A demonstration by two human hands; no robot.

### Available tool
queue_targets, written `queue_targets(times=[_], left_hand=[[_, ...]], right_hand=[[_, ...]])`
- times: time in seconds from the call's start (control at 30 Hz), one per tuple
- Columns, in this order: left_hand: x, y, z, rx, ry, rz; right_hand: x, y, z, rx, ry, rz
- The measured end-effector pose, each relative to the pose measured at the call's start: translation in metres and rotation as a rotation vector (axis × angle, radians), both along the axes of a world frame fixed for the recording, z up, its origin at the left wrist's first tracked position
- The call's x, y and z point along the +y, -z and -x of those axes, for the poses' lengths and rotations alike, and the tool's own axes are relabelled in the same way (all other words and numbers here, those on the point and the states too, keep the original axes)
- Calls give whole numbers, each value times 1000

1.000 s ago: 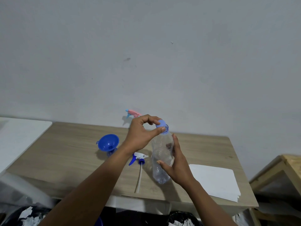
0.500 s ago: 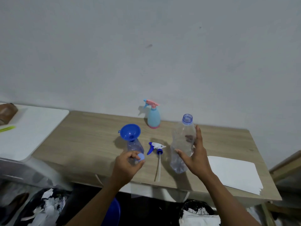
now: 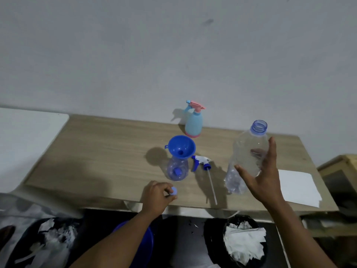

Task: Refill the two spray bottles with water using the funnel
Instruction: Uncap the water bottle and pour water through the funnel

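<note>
A clear spray bottle [image 3: 177,169] stands mid-table with the blue funnel [image 3: 181,147] in its neck. Its blue-and-white spray head [image 3: 201,163] lies to the right, tube pointing toward me. A light blue spray bottle with a pink trigger [image 3: 193,121] stands at the back by the wall. My right hand [image 3: 260,175] grips an uncapped clear water bottle [image 3: 245,157], tilted, its base near the table. My left hand [image 3: 157,196] pinches the bottle's blue cap [image 3: 174,190] low over the table's front edge.
The wooden table [image 3: 108,151] holds a stack of white paper [image 3: 298,186] at its right end. A white surface [image 3: 25,140] adjoins on the left. Below the front edge are black bins with torn paper [image 3: 244,242] and a blue bucket [image 3: 144,242].
My left hand unscrewed the cap from the water bottle and carried it down to the table's front edge. The right hand keeps hold of the uncapped bottle, which leans more now.
</note>
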State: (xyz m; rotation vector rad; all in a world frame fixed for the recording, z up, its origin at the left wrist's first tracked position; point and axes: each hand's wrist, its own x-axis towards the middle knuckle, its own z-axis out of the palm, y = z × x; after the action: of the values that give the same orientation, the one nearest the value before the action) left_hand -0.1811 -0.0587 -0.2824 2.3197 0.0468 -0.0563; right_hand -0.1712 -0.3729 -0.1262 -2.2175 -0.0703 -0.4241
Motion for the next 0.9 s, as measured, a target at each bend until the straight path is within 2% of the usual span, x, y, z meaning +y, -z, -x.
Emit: queue_targets(times=[0.1,0.33,0.63,0.9], left_hand=[[7,10,-2,-25,18,57],[18,-36,-18,75,-160,411],[7,-99,-54,-156,-6,463],[8,-117,-63,-222,38,431]], right_hand=[[8,-8,2,-1,-13,53],[28,-35,0,110,-166,330],[41,-58,-5,315,-208,718],[45,-66,-9,375,-214,934]])
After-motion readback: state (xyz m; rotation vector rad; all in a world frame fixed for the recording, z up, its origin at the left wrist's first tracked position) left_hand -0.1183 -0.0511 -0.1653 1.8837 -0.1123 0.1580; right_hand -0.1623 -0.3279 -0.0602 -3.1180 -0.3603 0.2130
